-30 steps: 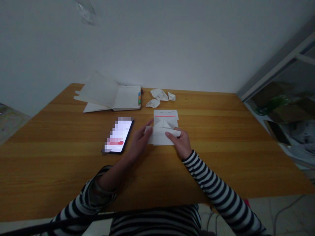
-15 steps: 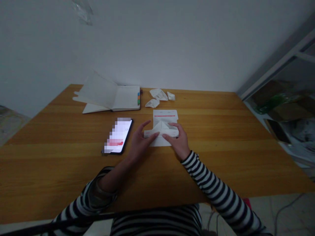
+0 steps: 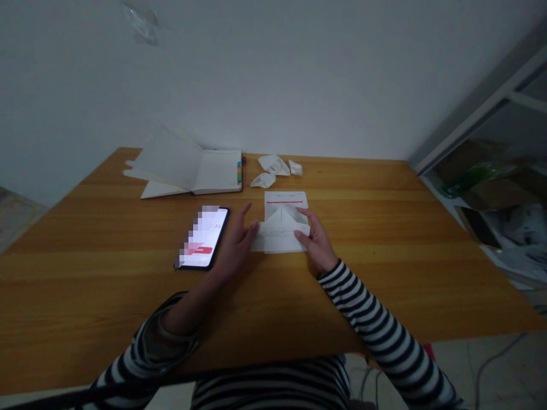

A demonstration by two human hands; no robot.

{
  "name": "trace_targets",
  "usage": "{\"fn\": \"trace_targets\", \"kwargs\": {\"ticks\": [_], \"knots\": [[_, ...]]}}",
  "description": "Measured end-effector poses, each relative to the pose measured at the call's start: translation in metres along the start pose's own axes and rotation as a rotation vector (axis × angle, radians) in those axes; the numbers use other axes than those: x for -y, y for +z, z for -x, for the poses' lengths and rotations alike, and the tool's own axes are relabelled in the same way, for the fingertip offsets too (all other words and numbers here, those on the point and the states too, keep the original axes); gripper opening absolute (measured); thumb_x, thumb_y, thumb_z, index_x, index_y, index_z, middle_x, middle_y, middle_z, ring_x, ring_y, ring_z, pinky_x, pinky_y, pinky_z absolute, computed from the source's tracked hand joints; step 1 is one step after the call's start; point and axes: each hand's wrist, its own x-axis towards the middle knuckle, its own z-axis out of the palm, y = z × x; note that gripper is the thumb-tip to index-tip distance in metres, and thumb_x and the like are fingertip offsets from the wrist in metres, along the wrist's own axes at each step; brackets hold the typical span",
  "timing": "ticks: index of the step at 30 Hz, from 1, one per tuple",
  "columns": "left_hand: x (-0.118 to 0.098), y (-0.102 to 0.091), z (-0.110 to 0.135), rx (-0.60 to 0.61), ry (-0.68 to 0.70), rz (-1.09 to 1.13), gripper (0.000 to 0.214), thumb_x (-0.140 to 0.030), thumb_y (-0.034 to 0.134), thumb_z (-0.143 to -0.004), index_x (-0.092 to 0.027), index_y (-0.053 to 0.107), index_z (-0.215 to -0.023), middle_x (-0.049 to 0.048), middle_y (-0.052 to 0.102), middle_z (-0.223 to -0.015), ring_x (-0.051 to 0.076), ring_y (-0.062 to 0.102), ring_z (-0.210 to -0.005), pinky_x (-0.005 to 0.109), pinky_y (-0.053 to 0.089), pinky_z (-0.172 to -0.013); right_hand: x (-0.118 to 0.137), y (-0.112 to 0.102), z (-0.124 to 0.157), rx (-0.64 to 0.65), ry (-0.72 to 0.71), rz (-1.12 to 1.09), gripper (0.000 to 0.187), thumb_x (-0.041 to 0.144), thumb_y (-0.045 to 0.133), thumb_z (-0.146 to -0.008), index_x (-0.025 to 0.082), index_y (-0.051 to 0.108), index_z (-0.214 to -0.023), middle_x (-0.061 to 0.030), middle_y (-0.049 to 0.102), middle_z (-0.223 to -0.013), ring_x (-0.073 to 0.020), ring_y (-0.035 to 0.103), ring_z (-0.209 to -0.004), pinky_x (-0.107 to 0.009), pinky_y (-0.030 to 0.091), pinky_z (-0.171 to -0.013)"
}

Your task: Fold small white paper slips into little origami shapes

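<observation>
A folded white paper (image 3: pixel 280 230), with a peaked top and a wide band along its bottom, is over a white sheet (image 3: pixel 286 196) that has a red line near its top. My right hand (image 3: pixel 318 242) pinches the folded paper's right end, thumb in front and index finger by the slope. At the left end, my left hand (image 3: pixel 235 245) is open, with thumb and index finger apart. The thumb is close to the paper's edge; whether it touches is hard to see. Left of that hand lies a lit phone (image 3: pixel 205 239).
An open notebook (image 3: pixel 217 171) with coloured tabs lies at the back left of the wooden table (image 3: pixel 384 239). Several crumpled or folded paper pieces (image 3: pixel 273 164) lie near the wall (image 3: pixel 299 74). A shelf with boxes (image 3: pixel 491 188) stands at the right.
My left hand has loosened and drawn left from the paper's middle. My right thumb has shifted right to its end. The paper's lower band now looks flatter and taller.
</observation>
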Motion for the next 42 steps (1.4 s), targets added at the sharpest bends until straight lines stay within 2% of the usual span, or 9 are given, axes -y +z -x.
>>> {"fn": "trace_targets", "kwargs": {"ticks": [6, 11, 16, 21, 26, 30, 33, 37, 42], "knots": [[-0.001, -0.001, -0.001, -0.012, 0.209, -0.076, 0.064, -0.04, 0.074, -0.082, -0.023, 0.051, -0.14, 0.0113, 0.065, -0.132, 0.027, 0.063, -0.116, 0.045, 0.049, -0.101, 0.012, 0.004, 0.007, 0.034, 0.006, 0.272, 0.051, 0.026, 0.072, -0.08, 0.029, 0.055, -0.128, -0.0034, 0.071, -0.09, -0.0191, 0.066, -0.069, -0.031, 0.053, -0.059], [-0.01, 0.008, 0.003, 0.268, -0.081, 0.382, 0.043, -0.043, 0.079, -0.076, -0.015, 0.069, -0.107, 0.0097, 0.078, -0.095, 0.026, 0.073, -0.089, 0.039, 0.058, -0.08, 0.017, 0.016, 0.013, -0.147, 0.046, -0.046, 0.059, 0.03, 0.085, -0.068, 0.028, 0.058, -0.12, -0.0014, 0.074, -0.086, -0.0193, 0.068, -0.07, -0.03, 0.056, -0.06], [-0.008, 0.017, 0.003, 0.053, -0.173, 0.58, 0.041, -0.039, 0.087, -0.064, -0.014, 0.068, -0.091, 0.0048, 0.075, -0.08, 0.022, 0.071, -0.077, 0.033, 0.056, -0.074, 0.001, 0.031, 0.013, -0.122, 0.074, -0.334, 0.041, 0.032, 0.083, -0.074, 0.024, 0.068, -0.111, -0.0027, 0.078, -0.099, -0.019, 0.072, -0.088, -0.035, 0.058, -0.084], [-0.001, 0.018, 0.002, -0.021, -0.042, 0.309, 0.029, -0.038, 0.081, -0.071, -0.016, 0.065, -0.079, 0.0041, 0.068, -0.084, 0.021, 0.065, -0.082, 0.034, 0.053, -0.077, -0.003, 0.038, 0.017, -0.139, 0.004, -0.081, 0.019, 0.034, 0.078, -0.079, 0.019, 0.078, -0.091, -0.0056, 0.078, -0.09, -0.0215, 0.073, -0.084, -0.038, 0.057, -0.082], [-0.008, 0.009, 0.006, -0.273, 0.199, -0.076, 0.06, -0.032, 0.084, -0.07, -0.02, 0.06, -0.123, 0.0, 0.063, -0.087, 0.015, 0.058, -0.074, 0.028, 0.049, -0.07, 0.003, 0.018, 0.014, -0.281, -0.392, 0.475, 0.009, 0.025, 0.07, -0.087, 0.021, 0.078, -0.084, -0.0058, 0.078, -0.086, -0.021, 0.07, -0.081, -0.038, 0.056, -0.08], [-0.009, 0.004, 0.009, 0.003, 0.146, -0.051, 0.069, -0.034, 0.074, -0.082, -0.021, 0.047, -0.144, -0.0067, 0.062, -0.062, 0.013, 0.055, -0.054, 0.023, 0.045, -0.057, 0.003, 0.002, 0.01, -0.164, -0.645, 0.822, 0.013, 0.017, 0.066, -0.089, 0.022, 0.076, -0.096, -0.0057, 0.078, -0.098, -0.0227, 0.068, -0.093, -0.041, 0.053, -0.088], [-0.005, 0.005, 0.009, 0.129, 0.165, 0.013, 0.04, -0.03, 0.073, -0.081, -0.021, 0.07, -0.12, 0.0033, 0.077, -0.085, 0.017, 0.068, -0.071, 0.027, 0.053, -0.066, 0.006, 0.0, 0.011, -0.068, -0.734, 0.976, 0.013, 0.017, 0.068, -0.087, 0.021, 0.076, -0.096, -0.0052, 0.078, -0.102, -0.0246, 0.066, -0.1, -0.043, 0.05, -0.092], [-0.006, 0.005, 0.007, 0.043, 0.142, 0.067, 0.012, -0.029, 0.073, -0.079, -0.021, 0.08, -0.085, 0.0065, 0.08, -0.091, 0.022, 0.073, -0.083, 0.034, 0.056, -0.079, 0.014, 0.0, 0.011, -0.007, -0.759, 0.974, 0.013, 0.017, 0.07, -0.085, 0.025, 0.076, -0.095, -0.0033, 0.075, -0.114, -0.0255, 0.062, -0.112, -0.05, 0.041, -0.105], [-0.009, -0.002, 0.0, -0.072, 0.005, 0.278, 0.011, -0.03, 0.079, -0.075, -0.02, 0.081, -0.08, 0.0052, 0.08, -0.085, 0.022, 0.073, -0.083, 0.032, 0.057, -0.081, 0.016, -0.01, 0.003, -0.226, -0.521, 0.625, 0.017, 0.024, 0.076, -0.08, 0.027, 0.079, -0.097, -0.007, 0.067, -0.11, -0.0239, 0.061, -0.104, -0.044, 0.051, -0.09]]}}
